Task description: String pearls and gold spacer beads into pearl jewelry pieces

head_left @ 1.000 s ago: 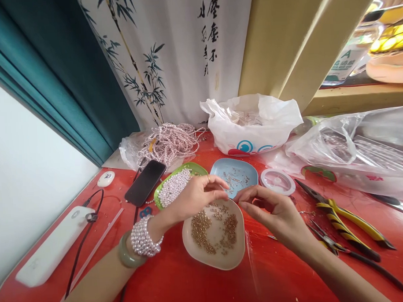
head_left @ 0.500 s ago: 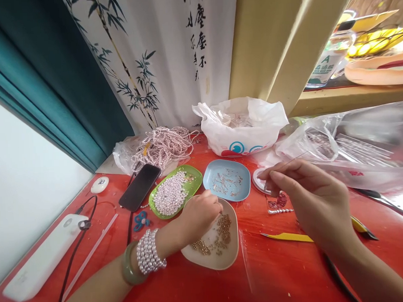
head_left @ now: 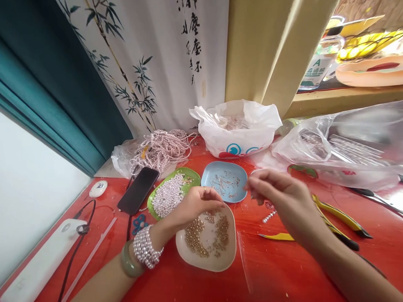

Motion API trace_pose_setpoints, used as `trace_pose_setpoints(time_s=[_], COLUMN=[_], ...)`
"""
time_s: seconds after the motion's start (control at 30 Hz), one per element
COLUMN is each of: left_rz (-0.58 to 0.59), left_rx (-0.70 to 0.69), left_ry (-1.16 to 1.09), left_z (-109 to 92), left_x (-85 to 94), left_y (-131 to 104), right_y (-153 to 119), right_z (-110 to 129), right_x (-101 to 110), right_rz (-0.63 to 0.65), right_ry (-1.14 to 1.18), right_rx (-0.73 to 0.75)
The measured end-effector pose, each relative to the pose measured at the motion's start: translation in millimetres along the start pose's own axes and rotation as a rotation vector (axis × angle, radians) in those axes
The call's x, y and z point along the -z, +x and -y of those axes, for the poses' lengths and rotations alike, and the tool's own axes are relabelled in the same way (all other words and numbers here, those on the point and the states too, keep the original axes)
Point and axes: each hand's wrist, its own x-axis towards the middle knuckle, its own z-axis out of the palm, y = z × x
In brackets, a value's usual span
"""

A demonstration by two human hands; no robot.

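My left hand [head_left: 203, 204], with pearl bracelets [head_left: 147, 247] and a green bangle [head_left: 131, 259] at its wrist, is pinched over the back edge of a cream dish [head_left: 210, 265] of gold beads [head_left: 195, 239]. What its fingertips hold is too small to name. My right hand [head_left: 278, 192] is pinched just right of a blue dish [head_left: 242, 178] of small metal pieces. Anything between its fingers is hidden or too fine to see. Beneath it lie a short row of pearls [head_left: 269, 217] and yellow tweezers [head_left: 279, 237].
A green dish of pearls [head_left: 168, 194], a phone [head_left: 138, 190] and heaped bead strands [head_left: 165, 148] lie on the left. Behind are a white bag [head_left: 237, 136] and clear bags [head_left: 353, 150]. Yellow-handled pliers [head_left: 342, 216] lie right. A white power bank [head_left: 40, 262] lies far left.
My left hand has risen from the beads to the dish's back edge. My right hand has moved left towards the blue dish, uncovering the pliers. The view has shifted slightly.
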Motion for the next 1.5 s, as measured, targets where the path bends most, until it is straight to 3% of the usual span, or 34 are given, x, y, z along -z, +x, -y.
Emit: trace_pose_setpoints(time_s=[0.1, 0.23, 1.27, 1.5], left_rz=[-0.046, -0.032, -0.045, -0.005], left_rx=[0.059, 0.068, 0.12, 0.101], left_ry=[-0.316, -0.516, -0.645, -0.658], left_z=[0, 2, 5, 8], left_x=[2.9, 4.2, 6.1, 8.1], left_y=[5, 5, 7, 8], right_y=[-4, -12, -17, -17], right_z=[-16, -32, -38, -40], right_x=[-16, -31, -34, -35], right_rz=[0.207, 0.317, 0.293, 0.311], right_ry=[0.031, 0.071, 0.08, 0.098], right_rx=[-0.136, -0.212, -0.209, -0.214])
